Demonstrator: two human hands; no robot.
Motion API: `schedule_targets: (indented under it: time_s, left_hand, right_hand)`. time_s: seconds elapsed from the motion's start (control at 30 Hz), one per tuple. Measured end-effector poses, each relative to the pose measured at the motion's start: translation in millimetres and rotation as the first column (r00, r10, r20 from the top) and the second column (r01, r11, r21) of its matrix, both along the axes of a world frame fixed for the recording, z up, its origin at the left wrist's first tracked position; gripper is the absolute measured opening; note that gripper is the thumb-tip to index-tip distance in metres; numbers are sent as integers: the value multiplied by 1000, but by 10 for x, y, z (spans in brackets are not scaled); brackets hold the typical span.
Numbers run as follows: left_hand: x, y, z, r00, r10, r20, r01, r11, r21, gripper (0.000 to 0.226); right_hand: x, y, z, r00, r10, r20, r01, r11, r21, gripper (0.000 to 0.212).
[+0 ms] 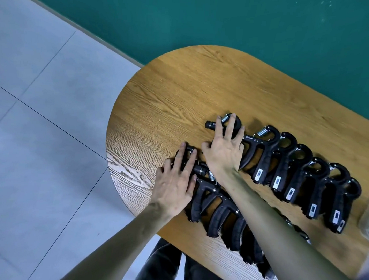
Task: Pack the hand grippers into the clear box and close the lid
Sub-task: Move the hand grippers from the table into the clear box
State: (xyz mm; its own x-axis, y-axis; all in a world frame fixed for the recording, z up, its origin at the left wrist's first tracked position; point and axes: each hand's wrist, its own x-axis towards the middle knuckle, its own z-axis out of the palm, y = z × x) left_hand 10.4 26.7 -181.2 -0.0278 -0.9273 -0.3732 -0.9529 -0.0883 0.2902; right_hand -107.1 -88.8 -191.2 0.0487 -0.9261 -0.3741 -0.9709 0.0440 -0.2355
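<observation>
Two rows of black hand grippers are laid on the table; end grippers are pressed by the spread fingers of the left hand and right hand, nothing clasped.

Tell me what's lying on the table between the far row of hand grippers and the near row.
In the head view, only bare wooden table shows between the far row and the near row; the right forearm crosses above it.
</observation>
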Motion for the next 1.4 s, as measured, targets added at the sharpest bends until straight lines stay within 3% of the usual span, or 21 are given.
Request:
schedule_targets:
  time_s: [0.17, 0.33, 0.63, 0.9, 1.23, 1.4]
  left_hand:
    - [34, -12, -8, 1000, -12, -5, 12, 1000, -4, 72]
    - [59, -13, -29, 999, -4, -38, 4, 1000, -4, 73]
    - [104, 27, -27, 994, 62, -89, -63, 998, -5, 72]
    - [181, 27, 26, 985, 139, -100, -142, 989, -30, 75]
    - [92, -3, 596, 980, 156, -121, -161, 986, -40, 73]
    - [-84, 3, 965, 990, 124, -64, -127, 991, -43, 74]
  right_hand:
    - [-1, 73, -41, 996, 90, -14, -91, 996, -21, 86]
    - [-16, 66, -40, 996, 84, 8, -83, 993, -80, 70]
    - [-58, 134, -26, 995, 63, 82, -42, 971, -233, 67]
    - [-101, 276, 52, 991, 112, 66, -92, 963, -255, 69]
    - [-435, 600, 541, 994, 97, 46, -77, 941, -330, 67]
    - [-654, 744, 866, 997, 72, 38, -53, 928, -368, 67]
